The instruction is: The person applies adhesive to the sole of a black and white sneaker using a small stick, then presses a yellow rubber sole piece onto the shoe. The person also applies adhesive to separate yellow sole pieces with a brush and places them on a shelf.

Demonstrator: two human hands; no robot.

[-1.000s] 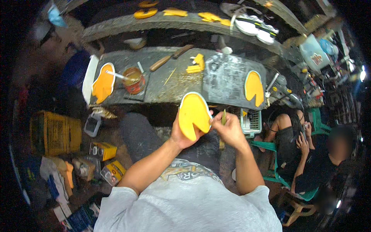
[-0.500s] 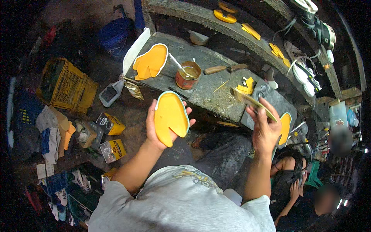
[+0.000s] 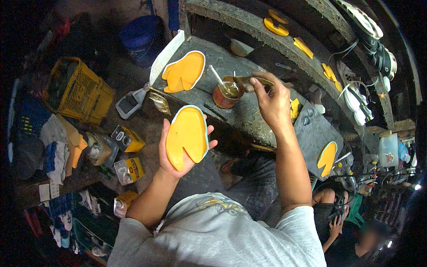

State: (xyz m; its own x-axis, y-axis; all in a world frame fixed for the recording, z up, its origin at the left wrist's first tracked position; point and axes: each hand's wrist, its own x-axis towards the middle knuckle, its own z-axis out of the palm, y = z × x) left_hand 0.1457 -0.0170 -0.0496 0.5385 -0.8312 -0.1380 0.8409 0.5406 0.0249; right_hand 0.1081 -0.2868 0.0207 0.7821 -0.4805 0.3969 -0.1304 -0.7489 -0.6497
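Observation:
My left hand (image 3: 168, 153) supports a yellow, notched, shoe-sole-shaped piece (image 3: 187, 133) with a pale rim, palm up, fingers around its edge. Pinched in my right hand (image 3: 272, 104) is a flat tan brush-like tool (image 3: 262, 80), its dark end at the mouth of a rusty red can (image 3: 226, 98). A pale stick (image 3: 216, 75) leans in that can, which holds a yellowish-brown substance. On the bench (image 3: 249, 118) to the left of the can lie stacked yellow sole-shaped pieces (image 3: 189, 69). Another yellow piece (image 3: 328, 158) rests at the right on a dark slab (image 3: 307, 133).
Shelves above the bench carry yellow scraps (image 3: 303, 46) and sneakers (image 3: 356, 100). A yellow crate (image 3: 82, 91), a blue bucket (image 3: 141, 38) and yellow metal tins (image 3: 129, 170) stand on the left. Another person (image 3: 333, 200) sits at lower right.
My right hand has moved left and away from me, bringing the tan tool from over the slab to the can. My left hand with the sole piece has shifted slightly left in the picture.

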